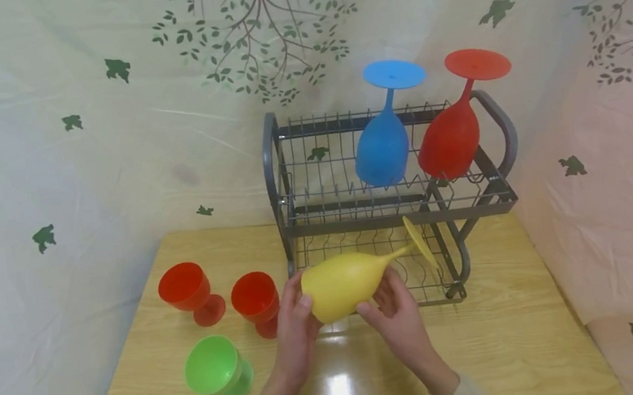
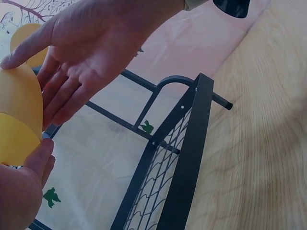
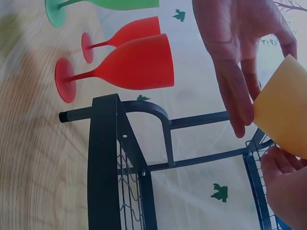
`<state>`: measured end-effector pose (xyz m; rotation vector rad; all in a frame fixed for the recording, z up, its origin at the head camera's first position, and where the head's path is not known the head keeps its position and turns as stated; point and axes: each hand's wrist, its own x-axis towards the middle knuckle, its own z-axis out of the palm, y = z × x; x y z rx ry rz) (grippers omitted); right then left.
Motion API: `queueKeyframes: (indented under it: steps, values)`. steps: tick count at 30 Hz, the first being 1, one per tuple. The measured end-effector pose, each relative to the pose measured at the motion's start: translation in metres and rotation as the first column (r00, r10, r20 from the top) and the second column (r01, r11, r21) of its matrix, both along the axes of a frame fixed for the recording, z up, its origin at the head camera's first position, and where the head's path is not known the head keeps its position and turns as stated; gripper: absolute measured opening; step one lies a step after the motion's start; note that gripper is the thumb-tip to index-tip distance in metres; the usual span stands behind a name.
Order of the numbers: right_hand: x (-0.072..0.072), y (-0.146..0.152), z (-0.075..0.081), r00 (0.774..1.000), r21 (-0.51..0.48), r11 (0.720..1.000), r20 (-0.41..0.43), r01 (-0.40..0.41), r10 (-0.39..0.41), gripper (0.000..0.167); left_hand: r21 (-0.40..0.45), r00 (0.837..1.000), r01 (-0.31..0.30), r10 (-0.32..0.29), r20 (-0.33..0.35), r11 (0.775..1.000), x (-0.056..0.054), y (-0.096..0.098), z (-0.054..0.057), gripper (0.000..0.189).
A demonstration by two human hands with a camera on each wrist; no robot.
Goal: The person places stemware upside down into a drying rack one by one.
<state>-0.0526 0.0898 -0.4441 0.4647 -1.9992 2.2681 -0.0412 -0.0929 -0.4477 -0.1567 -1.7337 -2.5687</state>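
Observation:
A yellow goblet [image 1: 341,283] lies sideways in the air between both hands, its foot [image 1: 420,243] pointing right toward the rack. My left hand [image 1: 295,315] grips it at the rim end, thumb on the near side. The right hand [image 1: 397,316] holds the bowl close to the stem, with the thumb on the near side and fingers behind. Both hands also show around the yellow bowl [image 2: 19,100] in the left wrist view. Part of the goblet [image 3: 285,110] is cut off by the frame in the right wrist view.
Behind the goblet stands a two-tier dark dish rack [image 1: 396,219]. A blue goblet [image 1: 383,150] and a red goblet [image 1: 452,141] sit upside down on its upper tier. Two red goblets [image 1: 185,287] and a green goblet [image 1: 213,366] stand upright on the wooden table [image 1: 518,344] at left.

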Motion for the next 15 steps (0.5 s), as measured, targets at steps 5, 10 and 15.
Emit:
queueKeyframes:
  steps: [5,10,15]
  values:
    - [0.0,0.001,0.004,1.0,-0.013,1.0,-0.023,-0.001,0.001,0.072,-0.074,0.999,0.016,-0.018,-0.028,0.997,0.002,-0.003,0.002,0.054]
    - [-0.003,0.006,0.012,0.998,-0.027,1.0,-0.063,-0.007,0.006,0.07,-0.286,0.993,-0.04,0.007,-0.116,0.957,0.002,-0.01,0.01,0.057]
    - [-0.003,0.011,0.018,0.996,-0.027,1.0,-0.086,0.004,-0.006,0.071,-0.371,0.962,-0.118,0.013,-0.274,0.921,-0.002,-0.022,0.019,0.054]
